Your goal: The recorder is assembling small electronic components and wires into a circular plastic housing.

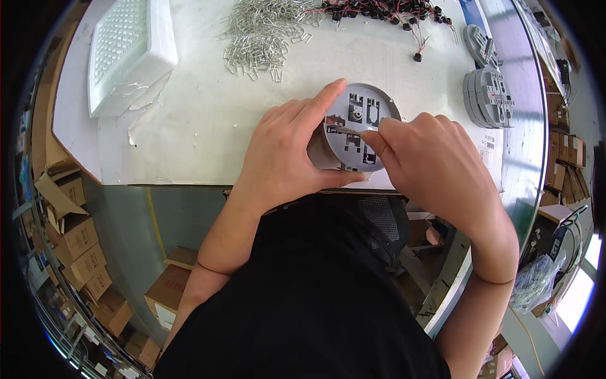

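Left hand [284,151] grips the round grey plastic disc [356,126] upright; right hand's [429,158] fingers pinch a small metal clip [346,130] against its face, just left of them.

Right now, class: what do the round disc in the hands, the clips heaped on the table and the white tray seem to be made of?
Disc: likely moulded plastic, matt grey, with crisp cut-out slots. Clips: probably steel wire, silvery and glinting, bent into loops. Tray: seemingly foam, white and matt, with thick soft edges and a dimpled grid. Both hands, left and right, grip the disc.
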`<state>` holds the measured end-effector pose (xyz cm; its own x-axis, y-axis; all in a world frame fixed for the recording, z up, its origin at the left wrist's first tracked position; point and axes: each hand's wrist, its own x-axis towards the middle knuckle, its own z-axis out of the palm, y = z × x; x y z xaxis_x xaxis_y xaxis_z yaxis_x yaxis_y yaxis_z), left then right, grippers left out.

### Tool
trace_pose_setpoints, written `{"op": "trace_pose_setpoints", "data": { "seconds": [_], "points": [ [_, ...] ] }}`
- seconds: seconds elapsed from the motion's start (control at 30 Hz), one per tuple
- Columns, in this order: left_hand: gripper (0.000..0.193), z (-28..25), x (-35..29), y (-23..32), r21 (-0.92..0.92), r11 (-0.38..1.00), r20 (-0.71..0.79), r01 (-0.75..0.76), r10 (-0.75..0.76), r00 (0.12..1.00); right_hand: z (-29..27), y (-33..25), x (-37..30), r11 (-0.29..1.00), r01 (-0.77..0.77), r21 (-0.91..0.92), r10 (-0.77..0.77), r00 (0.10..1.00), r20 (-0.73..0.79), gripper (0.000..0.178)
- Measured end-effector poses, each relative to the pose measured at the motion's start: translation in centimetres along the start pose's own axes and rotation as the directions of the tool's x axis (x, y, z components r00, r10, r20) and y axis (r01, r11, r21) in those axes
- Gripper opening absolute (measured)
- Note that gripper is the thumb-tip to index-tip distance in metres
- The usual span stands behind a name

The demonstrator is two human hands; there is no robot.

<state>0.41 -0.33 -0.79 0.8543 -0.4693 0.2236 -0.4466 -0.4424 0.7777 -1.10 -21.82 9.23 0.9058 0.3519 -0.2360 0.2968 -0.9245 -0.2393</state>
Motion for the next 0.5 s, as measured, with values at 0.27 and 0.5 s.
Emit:
{"op": "trace_pose_setpoints", "data": {
  "seconds": [0.27, 0.5],
  "points": [
    [0.117, 0.2, -0.1, 0.2, 0.039, 0.999, 0.003, -0.008, 0.008, 1.0, -0.3, 0.6, 1.0, 0.996, -0.052, 0.076, 0.038, 0.985, 0.17, 0.037],
    [0.11, -0.8, 0.1, 0.1, 0.066, 0.996, 0.026, -0.053, 0.052, 0.998, -0.6, 2.0, 2.0, 0.989, -0.022, 0.147, -0.013, 0.972, 0.236, 0.037]
  ]
}}
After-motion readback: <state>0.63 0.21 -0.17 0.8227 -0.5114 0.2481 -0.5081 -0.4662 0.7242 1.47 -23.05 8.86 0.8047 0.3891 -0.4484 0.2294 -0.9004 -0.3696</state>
